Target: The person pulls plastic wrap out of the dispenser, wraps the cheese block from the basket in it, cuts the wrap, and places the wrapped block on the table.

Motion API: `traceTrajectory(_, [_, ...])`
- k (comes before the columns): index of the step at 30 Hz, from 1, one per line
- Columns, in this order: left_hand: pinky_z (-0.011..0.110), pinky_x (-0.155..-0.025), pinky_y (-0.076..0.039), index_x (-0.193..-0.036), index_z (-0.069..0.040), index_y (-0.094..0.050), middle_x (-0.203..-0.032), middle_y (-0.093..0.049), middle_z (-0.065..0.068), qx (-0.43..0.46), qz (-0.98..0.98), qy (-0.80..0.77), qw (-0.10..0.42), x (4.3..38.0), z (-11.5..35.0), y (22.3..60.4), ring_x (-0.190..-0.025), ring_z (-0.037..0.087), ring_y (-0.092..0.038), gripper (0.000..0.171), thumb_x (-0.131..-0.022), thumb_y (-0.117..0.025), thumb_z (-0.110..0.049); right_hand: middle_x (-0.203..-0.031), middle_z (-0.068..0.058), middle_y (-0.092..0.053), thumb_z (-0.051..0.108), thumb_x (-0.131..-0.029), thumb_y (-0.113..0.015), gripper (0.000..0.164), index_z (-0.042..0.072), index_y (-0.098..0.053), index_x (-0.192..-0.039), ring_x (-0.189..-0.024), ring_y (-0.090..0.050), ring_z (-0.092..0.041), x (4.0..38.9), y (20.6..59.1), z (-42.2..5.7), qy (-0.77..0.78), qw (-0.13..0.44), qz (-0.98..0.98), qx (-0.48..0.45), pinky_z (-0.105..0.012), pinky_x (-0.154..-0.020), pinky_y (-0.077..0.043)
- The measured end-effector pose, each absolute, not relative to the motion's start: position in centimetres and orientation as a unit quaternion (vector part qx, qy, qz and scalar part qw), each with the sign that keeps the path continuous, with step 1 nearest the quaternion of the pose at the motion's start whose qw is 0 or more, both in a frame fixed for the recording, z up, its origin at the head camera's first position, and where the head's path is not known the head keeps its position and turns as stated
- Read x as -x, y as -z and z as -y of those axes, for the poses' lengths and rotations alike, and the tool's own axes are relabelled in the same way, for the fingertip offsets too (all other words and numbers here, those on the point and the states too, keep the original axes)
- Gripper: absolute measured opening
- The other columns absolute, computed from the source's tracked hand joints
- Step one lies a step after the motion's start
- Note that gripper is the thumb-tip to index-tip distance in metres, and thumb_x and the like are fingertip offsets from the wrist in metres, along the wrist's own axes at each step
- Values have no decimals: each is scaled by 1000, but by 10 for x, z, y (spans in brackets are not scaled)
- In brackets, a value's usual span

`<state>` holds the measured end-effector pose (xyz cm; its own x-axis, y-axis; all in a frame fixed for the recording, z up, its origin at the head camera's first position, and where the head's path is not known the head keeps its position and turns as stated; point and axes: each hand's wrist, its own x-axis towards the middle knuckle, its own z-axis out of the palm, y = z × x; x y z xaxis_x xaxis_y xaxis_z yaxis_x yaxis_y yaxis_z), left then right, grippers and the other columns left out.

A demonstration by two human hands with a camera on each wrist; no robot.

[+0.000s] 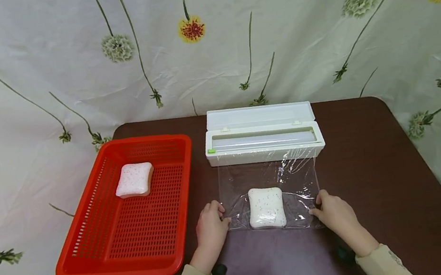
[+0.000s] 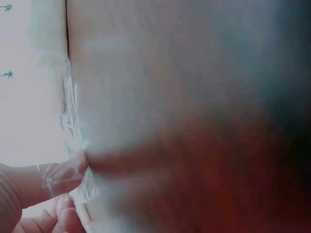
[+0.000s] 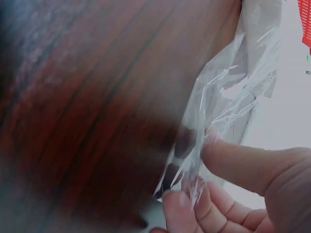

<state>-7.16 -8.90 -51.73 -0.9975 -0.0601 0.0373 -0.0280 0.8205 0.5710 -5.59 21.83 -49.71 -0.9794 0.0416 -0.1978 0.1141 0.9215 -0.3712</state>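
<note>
A sheet of clear cling film (image 1: 294, 178) stretches toward me from a white dispenser box (image 1: 266, 155) whose lid stands raised. Within the sheet's outline lies a white, speckled, rounded-square block (image 1: 266, 207), shaped like a slice of bread. My left hand (image 1: 211, 228) pinches the film's near left corner between thumb and fingers. On the opposite side, my right hand (image 1: 336, 213) pinches the near right corner. The right wrist view shows the crinkled film (image 3: 199, 111) running between thumb and fingertips. In the left wrist view, film (image 2: 87, 187) wraps partly over the thumb.
A red plastic basket (image 1: 184, 181) stands left of the film, with a second speckled block (image 1: 134, 180) inside. A green piece (image 1: 211, 151) sits at the dispenser's left end. The dark brown table (image 1: 381, 169) meets a flowered cloth (image 1: 318, 45) at the back.
</note>
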Motion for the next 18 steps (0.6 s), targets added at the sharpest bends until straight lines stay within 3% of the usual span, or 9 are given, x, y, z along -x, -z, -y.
traceTrajectory(9, [33, -57, -43, -82, -8, -59, -74, -56, 3, -39, 950, 308, 2, 73, 93, 514, -64, 19, -55, 29, -71, -87, -8, -72, -9, -63, 29, -82, -79, 37, 1, -56, -88, -62, -55, -22, 60, 495, -223, 208, 128, -966, -80, -36, -55, -42])
traceTrajectory(18, [39, -66, -52, -91, -7, -68, -81, -62, 5, 18, 953, 286, 92, 66, 95, 503, -78, 24, -60, 19, -78, -73, 6, -78, -7, -65, 14, -85, -74, 19, 0, -63, -93, -67, -61, -22, 47, 490, -231, 221, 47, -973, -39, -40, -58, -48])
